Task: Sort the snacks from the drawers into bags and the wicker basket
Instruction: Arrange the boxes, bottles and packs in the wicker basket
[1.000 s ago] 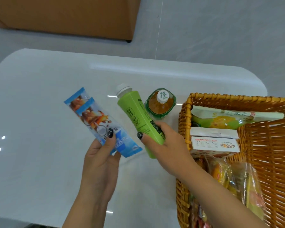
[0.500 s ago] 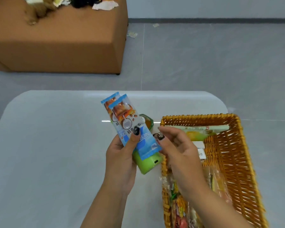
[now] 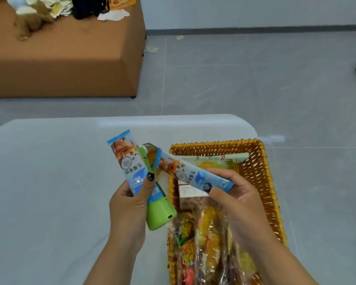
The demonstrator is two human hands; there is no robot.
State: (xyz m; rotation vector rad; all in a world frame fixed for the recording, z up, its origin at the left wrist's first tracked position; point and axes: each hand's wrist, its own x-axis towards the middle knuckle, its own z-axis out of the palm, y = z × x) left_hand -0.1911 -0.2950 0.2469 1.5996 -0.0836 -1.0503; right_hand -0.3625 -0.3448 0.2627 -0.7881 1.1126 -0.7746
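My left hand [image 3: 130, 206] grips one blue coffee sachet [image 3: 127, 161] upright, and the same hand pins a green bottle [image 3: 159, 212] behind it. My right hand [image 3: 236, 200] pinches a second blue coffee sachet [image 3: 193, 173], tilted, over the near-left corner of the wicker basket [image 3: 261, 182]. The basket stands on the white table [image 3: 49, 182] at the right and holds a white box [image 3: 190, 195], a green-yellow packet [image 3: 216, 161] and several clear-wrapped snacks [image 3: 208, 243]. Another bottle with a green label [image 3: 150, 153] shows partly behind the sachets.
A brown ottoman [image 3: 66, 58] with clothes and papers on top sits beyond the table on the grey floor. Scraps of paper [image 3: 151, 49] lie on the floor by it. The table's far edge runs just behind the basket.
The two sachets, held together in my left hand, are now split: my right hand has taken one and pulled it toward the basket. The green bottle passed from right hand to left.
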